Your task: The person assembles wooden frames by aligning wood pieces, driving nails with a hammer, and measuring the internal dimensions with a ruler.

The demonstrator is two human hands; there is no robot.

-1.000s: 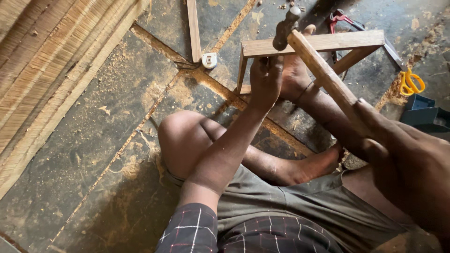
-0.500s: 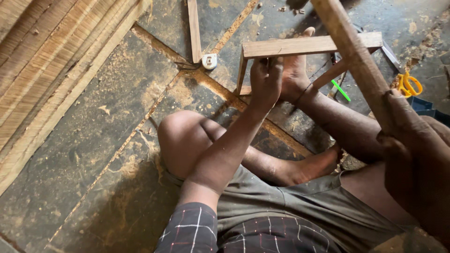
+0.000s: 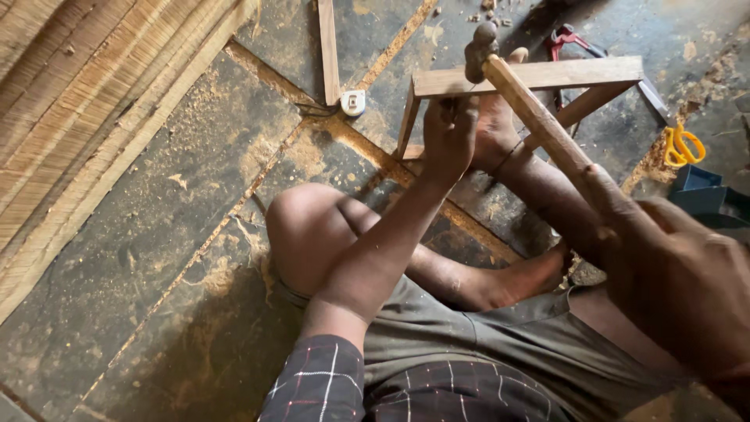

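Observation:
My right hand (image 3: 672, 273) grips the wooden handle of a hammer (image 3: 531, 109); its metal head rests down on the top bar of a small wooden frame (image 3: 578, 74). My left hand (image 3: 449, 137) reaches forward with fingers closed against the front of that bar, just below the hammer head; what it pinches is too small to see. One foot (image 3: 496, 129) presses against the frame from below. I sit on the floor with a bent knee (image 3: 301, 227) and the other foot (image 3: 531, 277) tucked under.
A tape measure (image 3: 353, 102) lies by a thin wooden strip (image 3: 328, 47). Stacked planks (image 3: 86, 117) fill the left. Yellow-handled scissors (image 3: 681, 146), a red tool (image 3: 566, 39) and a dark blue box (image 3: 699, 187) sit at the right. Sawdust covers the concrete floor (image 3: 156, 258).
The hammer rose half a second ago, its head out of view, and has now come back down onto the frame's top bar. My left hand has stayed at the bar.

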